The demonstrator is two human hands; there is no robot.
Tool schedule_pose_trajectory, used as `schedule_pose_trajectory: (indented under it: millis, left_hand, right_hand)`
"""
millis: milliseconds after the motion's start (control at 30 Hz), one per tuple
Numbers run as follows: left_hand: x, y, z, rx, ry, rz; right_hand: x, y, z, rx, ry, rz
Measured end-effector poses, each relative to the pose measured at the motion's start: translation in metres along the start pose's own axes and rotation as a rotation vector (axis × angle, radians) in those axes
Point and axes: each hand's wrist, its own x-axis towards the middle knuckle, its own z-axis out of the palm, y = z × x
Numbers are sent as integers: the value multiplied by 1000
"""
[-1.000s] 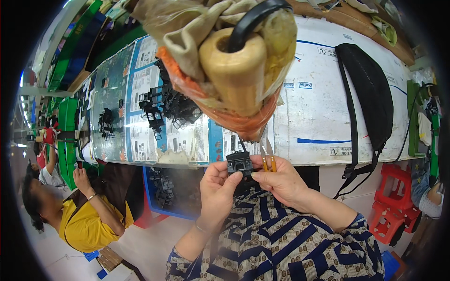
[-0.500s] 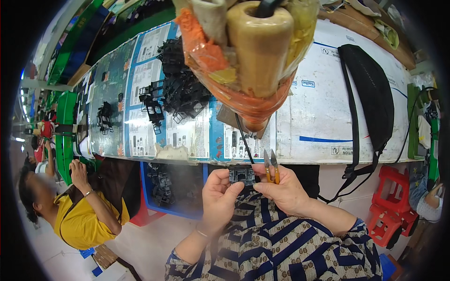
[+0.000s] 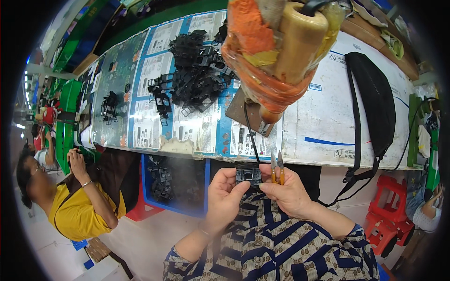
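A small black plastic part [image 3: 248, 175], roughly rectangular with a square opening in its middle, is held level just below the table's front edge. My left hand [image 3: 223, 196] is closed on its left end, the thumb pressed along the lower edge. My right hand [image 3: 289, 193] pinches the other end between thumb and finger. That same hand also keeps a pair of snips [image 3: 277, 172] with yellowish-orange handles, their pointed blades facing the table and slightly apart. Further up the table lies a heap of similar black plastic parts [image 3: 199, 77].
A blue bin [image 3: 207, 187] holding black parts stands below the table edge, left of me. A tool bundle wrapped in orange [image 3: 276, 75] hangs above the table [image 3: 323, 122]. A black bag [image 3: 372, 103] lies at right, near red stools [image 3: 388, 206]. A person in yellow [image 3: 82, 206] sits left.
The view has shifted, so the table and hanging bundle appear displaced. Both hands keep their grip on the black part, and the snips stay in my right hand.
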Motion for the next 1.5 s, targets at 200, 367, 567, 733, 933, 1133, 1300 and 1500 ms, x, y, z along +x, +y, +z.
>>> schedule_pose_trajectory:
  millis: [200,367,567,733,933,1133,1300,1500]
  left_hand:
    - [-1,0,3,11,-14,-8]
    - [-6,-2,3,20,-4,28]
    - [-6,-2,4,21,-27,41]
    - [-6,-4,3,22,-40,62]
    - [-6,-1,3,4,-40,28]
    - [-6,-3,1,12,-37,37]
    - [-6,-4,0,12,-60,63]
    - [-7,-2,-2,-27,-113,80]
  right_hand:
    - [-4,0,-1,94,2,-1]
    - [-4,5,-2,231,-37,-9]
    - [-5,6,-4,251,-55,-7]
    - [-6,6,-3,245,-44,-10]
    - [-5,6,-2,245,-47,-20]
    - [-6,6,0,235,-44,-36]
    - [-6,4,1,219,-59,-50]
    - [-9,-2,5,71,-47,-86]
